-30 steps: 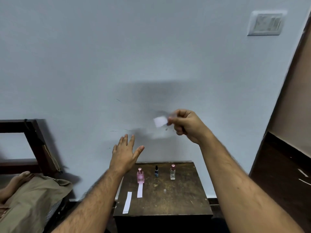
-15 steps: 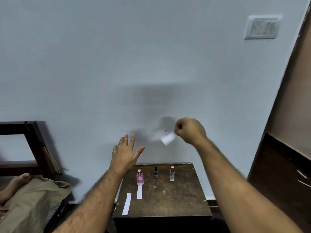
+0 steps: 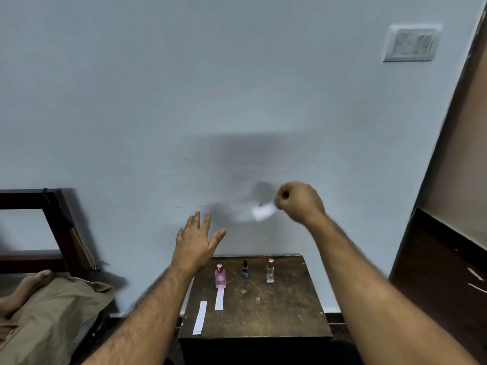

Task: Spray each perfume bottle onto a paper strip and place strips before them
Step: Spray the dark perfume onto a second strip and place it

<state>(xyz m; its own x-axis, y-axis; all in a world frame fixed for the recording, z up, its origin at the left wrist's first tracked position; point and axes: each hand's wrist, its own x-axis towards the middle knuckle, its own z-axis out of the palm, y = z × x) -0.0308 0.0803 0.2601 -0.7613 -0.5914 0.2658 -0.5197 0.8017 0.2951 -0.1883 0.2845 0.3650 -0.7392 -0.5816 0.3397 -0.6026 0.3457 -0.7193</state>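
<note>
Head camera view, looking forward and down: the right hand [image 3: 299, 202] was raised in front of a pale wall, its fingers curled into a pinch on a blurred white paper strip [image 3: 263, 212]. The left hand [image 3: 196, 242] hovered lower, fingers straight and spread, holding nothing. Below stood a small dark wooden tabletop [image 3: 287, 309] with three perfume bottles in a row near the wall: a pink bottle [image 3: 220, 276], a small dark blue bottle [image 3: 245, 270] and a clear bottle [image 3: 270, 271]. One strip [image 3: 219, 299] lay touching the front of the pink bottle; a spare strip [image 3: 199, 317] lay near the left edge. Judging from this, the held strip looked scented and due to go down before the blue bottle, best lowered flat, lengthwise, without knocking it.
</note>
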